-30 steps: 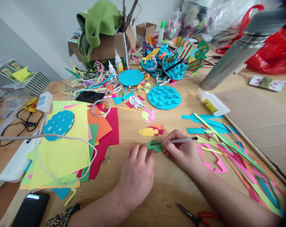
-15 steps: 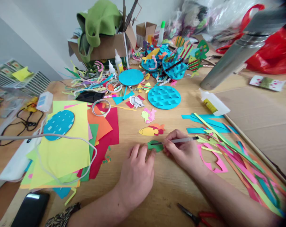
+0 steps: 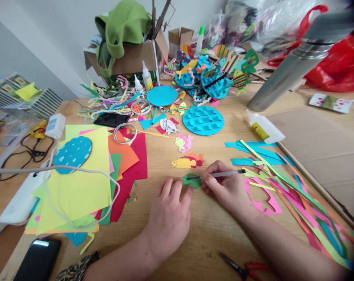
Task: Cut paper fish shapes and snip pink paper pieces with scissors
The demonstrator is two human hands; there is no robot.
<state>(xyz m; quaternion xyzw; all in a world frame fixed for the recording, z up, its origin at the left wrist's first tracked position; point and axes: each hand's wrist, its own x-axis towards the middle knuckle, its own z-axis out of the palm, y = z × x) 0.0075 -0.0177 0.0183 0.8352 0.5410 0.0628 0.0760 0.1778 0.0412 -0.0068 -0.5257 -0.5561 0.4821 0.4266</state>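
Observation:
A small green paper cutout [image 3: 196,182] lies on the wooden table, partly covered by my fingers. My left hand [image 3: 172,205] rests palm down, its thumb and fingertips holding the cutout against the wood. In my right hand [image 3: 222,185] is a pen [image 3: 228,173], pinched between thumb and fingers, its tip over the green paper. Just beyond lie a yellow paper fish [image 3: 183,162] with red and orange layers and a pink-and-green paper fish [image 3: 183,143]. A pink paper offcut [image 3: 266,199] sits beside my right wrist.
Coloured paper sheets [image 3: 80,195] are stacked left under a cable. Paper strips [image 3: 300,195] spread at right near a glue bottle [image 3: 266,127] and a steel thermos [image 3: 288,70]. Red-handled pliers [image 3: 241,268] lie at the front edge. A blue textured disc [image 3: 203,120] lies farther back.

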